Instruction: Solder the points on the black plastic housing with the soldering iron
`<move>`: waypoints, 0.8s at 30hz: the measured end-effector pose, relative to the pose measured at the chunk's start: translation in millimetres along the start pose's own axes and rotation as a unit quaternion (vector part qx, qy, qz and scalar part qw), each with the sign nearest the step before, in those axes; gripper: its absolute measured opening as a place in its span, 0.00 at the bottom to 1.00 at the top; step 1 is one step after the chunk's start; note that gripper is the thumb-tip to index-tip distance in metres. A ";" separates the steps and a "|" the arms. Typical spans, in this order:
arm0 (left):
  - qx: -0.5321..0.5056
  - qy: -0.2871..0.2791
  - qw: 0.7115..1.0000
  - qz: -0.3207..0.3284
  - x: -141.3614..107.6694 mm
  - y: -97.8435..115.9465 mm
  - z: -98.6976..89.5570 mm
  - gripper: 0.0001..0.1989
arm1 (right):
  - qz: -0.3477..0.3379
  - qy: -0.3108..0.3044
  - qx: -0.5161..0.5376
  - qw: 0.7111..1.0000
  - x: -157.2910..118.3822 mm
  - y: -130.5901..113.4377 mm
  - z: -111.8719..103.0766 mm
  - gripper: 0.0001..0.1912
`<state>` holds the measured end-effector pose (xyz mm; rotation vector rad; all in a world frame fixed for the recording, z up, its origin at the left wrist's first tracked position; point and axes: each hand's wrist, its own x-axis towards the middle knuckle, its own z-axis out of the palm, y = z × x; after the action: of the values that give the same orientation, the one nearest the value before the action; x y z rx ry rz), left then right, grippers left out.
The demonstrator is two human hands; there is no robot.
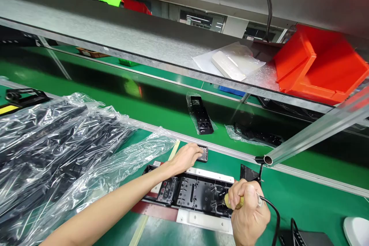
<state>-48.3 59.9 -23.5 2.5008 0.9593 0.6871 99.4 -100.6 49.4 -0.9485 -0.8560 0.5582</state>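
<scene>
My left hand [188, 156] reaches over a small black tray [205, 154] of tiny silvery parts. Its fingers are pinched together at the tray; anything between them is too small to make out. In my right hand [250, 207] is a corded hand tool [227, 201] with a yellow body, its tip pointing left over the right end of a long black plastic housing [198, 194]. The fist hides most of the tool. The housing lies open side up, with ribs, posts and holes inside, between white fixture blocks [206, 220] on a reddish base [155, 210].
Plastic-wrapped black parts [57, 150] cover the bench's left side. Beyond the metal rail lie two bagged black panels [201, 117]. A sloping metal post [311, 127] stands at right, beside the tool's black cable [275, 211]. Overhead, a shelf [144, 48] holds a red bin [325, 65].
</scene>
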 end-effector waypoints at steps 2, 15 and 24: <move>0.023 -0.005 0.999 -0.042 10.7 -21.3 -0.6 0.10 | 0.000 0.004 0.001 1.000 0.4 -1.0 1.5 0.20; 0.120 -0.060 0.991 -0.001 44.7 -52.5 41.0 0.06 | 0.015 0.027 0.018 0.999 3.3 0.2 2.0 0.20; 0.150 -0.060 0.987 0.008 47.0 -46.4 49.4 0.06 | 0.012 0.024 0.014 1.000 2.3 0.5 0.8 0.20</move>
<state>-14.0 116.9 -72.3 2.7739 1.0673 0.4148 100.0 -98.3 50.1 -0.9444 -0.7921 0.5648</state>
